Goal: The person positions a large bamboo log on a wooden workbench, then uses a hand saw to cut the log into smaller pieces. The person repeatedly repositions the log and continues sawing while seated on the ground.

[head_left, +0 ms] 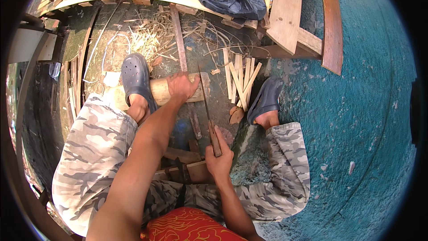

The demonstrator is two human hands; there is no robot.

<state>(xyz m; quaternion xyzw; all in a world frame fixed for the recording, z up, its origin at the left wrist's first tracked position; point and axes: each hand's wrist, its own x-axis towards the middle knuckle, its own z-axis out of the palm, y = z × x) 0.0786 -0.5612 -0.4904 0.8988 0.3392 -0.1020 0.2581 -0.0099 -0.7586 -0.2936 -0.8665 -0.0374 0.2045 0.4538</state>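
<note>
Bamboo section (161, 90): pale cylinder lying crosswise on the ground between the feet, its left part under the left clog (136, 79).
Left hand (182, 87): fingers curled over the section's right end, pressing it down.
Right hand (219, 159): fist closed round a wooden handle.
Long knife (205, 99): narrow blade pointing far, tip near the section's right end.
Split strips (239, 78): loose bundle beside the right clog (266, 98).
</note>
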